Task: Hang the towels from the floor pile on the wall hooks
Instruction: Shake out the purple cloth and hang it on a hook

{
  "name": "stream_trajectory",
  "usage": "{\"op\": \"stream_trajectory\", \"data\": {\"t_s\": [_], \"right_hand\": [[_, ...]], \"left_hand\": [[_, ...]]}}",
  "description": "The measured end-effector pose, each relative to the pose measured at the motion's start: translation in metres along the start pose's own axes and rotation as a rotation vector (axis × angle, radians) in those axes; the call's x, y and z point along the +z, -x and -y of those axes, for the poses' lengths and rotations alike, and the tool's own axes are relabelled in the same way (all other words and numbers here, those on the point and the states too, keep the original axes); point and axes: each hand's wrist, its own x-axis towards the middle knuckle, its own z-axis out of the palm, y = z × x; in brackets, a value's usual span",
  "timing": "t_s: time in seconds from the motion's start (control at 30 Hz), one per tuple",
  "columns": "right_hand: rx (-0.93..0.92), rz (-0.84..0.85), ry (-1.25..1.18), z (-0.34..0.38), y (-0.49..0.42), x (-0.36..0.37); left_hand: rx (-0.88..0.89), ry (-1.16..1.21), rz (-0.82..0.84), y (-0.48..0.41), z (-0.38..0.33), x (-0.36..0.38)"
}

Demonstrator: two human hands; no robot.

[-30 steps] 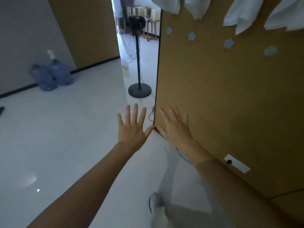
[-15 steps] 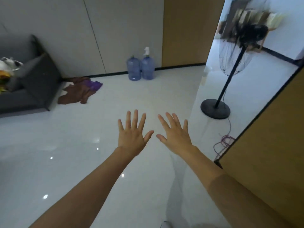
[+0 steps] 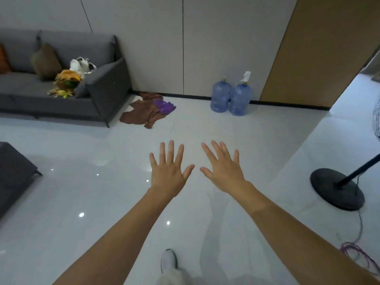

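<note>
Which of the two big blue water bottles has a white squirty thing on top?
The right bottle, nearer the tan wall panel, wears the white pump; the left bottle has only a small cap.

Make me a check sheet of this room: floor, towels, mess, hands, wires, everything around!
Surface: glossy white floor.
Job's things: brown and purple towel pile on the floor beside the sofa; hooks not in view.
Clutter: two blue water jugs against the wall; soft toys on the sofa.
Hands: left hand and right hand open, fingers spread, holding nothing.
Cables: purple cable coiled on the floor, lower right.
Surroundings: grey sofa, fan base, pale wall panels.
</note>
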Motion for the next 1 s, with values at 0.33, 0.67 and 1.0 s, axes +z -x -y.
{"op": "stream_trajectory", "data": {"t_s": [0.33,0.67,1.0], "right_hand": [[0.014,0.024,0.026,0.02,-0.213,-0.023],[0.02,0.006,-0.041,-0.023,-0.428,0.014],[-0.071,-0.01,-0.04,-0.077,-0.678,0.009]], "left_hand": [[-0.018,0.019,0.012,-0.202,0.09,0.0],[0.002,-0.057,0.034,-0.415,0.118,0.024],[-0.062,-0.088,0.084,-0.642,0.127,0.02]]}}
